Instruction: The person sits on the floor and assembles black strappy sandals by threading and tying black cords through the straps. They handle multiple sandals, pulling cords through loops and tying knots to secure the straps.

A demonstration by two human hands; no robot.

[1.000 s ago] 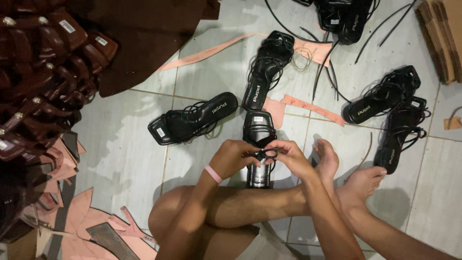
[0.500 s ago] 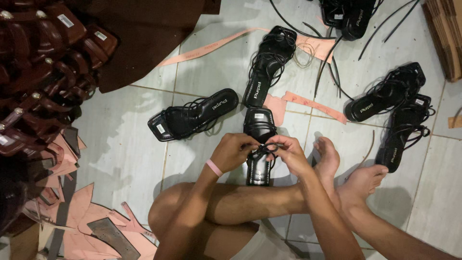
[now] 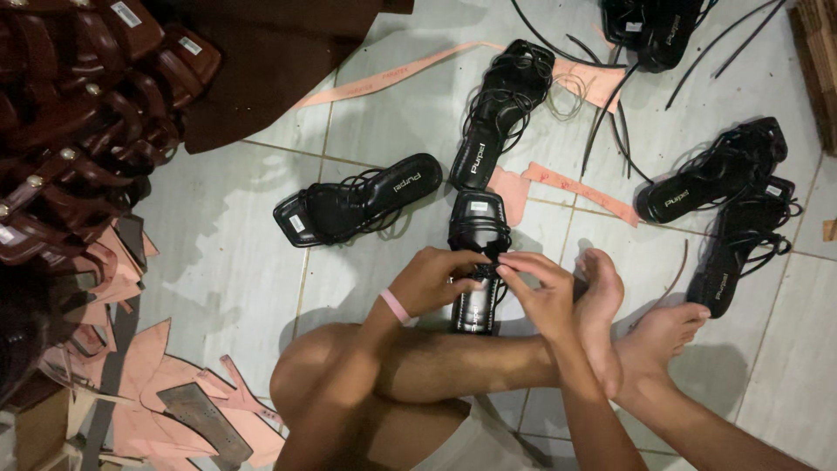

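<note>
— How much of the strap work on the sandals is seen to be done?

— Four black sandals are laid out on the tiled floor (image 3: 218,253) with straps already laced: one (image 3: 362,201) just left of the hands, one (image 3: 501,109) above them, and a pair (image 3: 728,214) well apart on the right. More are heaped at the top edge (image 3: 649,30), though their state cannot be told

— And the one being worked?

— A fifth black sandal (image 3: 478,222) is lying between the person's knee and foot. Its thin strap is pinched by the left hand (image 3: 432,281) and the right hand (image 3: 545,292), fingertips pressed close together over its middle. It is judged unfinished

— What is left?

— Loose black cords (image 3: 615,113) are still spread near the pink paper strips (image 3: 575,185). A stack of brown sandals (image 3: 70,122) at the left is untouched
</note>
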